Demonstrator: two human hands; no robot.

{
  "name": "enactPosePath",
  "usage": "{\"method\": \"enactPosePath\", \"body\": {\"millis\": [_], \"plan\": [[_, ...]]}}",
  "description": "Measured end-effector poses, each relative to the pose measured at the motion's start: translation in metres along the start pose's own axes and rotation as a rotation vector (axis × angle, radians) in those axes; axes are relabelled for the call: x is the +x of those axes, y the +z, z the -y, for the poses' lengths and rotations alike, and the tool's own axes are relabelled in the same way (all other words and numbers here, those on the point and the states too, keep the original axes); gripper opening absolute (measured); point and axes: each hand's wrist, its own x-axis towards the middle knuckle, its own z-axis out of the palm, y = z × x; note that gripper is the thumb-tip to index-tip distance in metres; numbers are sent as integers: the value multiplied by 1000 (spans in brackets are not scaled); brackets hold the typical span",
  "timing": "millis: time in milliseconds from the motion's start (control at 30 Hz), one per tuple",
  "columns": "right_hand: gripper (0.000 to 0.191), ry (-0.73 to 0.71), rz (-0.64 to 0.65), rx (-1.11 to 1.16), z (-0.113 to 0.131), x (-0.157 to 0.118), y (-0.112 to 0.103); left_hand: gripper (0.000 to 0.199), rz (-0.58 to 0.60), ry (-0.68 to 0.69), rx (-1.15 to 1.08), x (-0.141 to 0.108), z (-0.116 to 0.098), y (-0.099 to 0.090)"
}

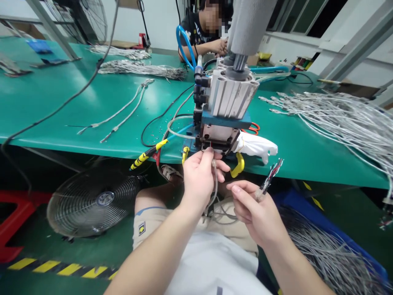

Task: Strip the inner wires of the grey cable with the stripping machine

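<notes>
My left hand [199,174] is closed, pinching a thin grey cable [214,180] up at the mouth of the small pneumatic press [225,108] that sits on the near edge of the bench. The cable's tip is right at the tool's lower opening; whether it's actually inside, I can't tell. The rest of the cable loops down toward my lap.

My right hand [256,209] is closed too, gripping a second cable end [270,178] whose stripped red and dark cores fan upward, just right of the press and clear of it.

Surface: green bench mat [55,94], long, running across the view. A big pile of grey cables [340,119] sits on the right, smaller bundles [138,67] far back, and two loose leads [123,108] lie left of the press. A white rag [256,145] is just beside the press and a blue air hose [184,47] comes in behind it.

Below the bench: a floor fan [93,200] on the left, next to a red stool [14,217], yellow-black tape [61,268] on the green floor, and a blue bin [334,241] of more cables on the right.

Another person [207,30] is seated on the far side of the bench, hands together. A second fan [92,16] stands at back left, with windows at back right.
</notes>
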Motion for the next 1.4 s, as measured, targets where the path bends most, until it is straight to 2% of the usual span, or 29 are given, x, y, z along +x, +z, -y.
{"method": "enactPosePath", "body": {"millis": [533,1400], "plan": [[23,34,13,-36,-3,2,0,26,-1,17,22,4,0,-6],[25,40,11,-42,-5,1,0,27,3,-11,42,5,-2,-7]]}}
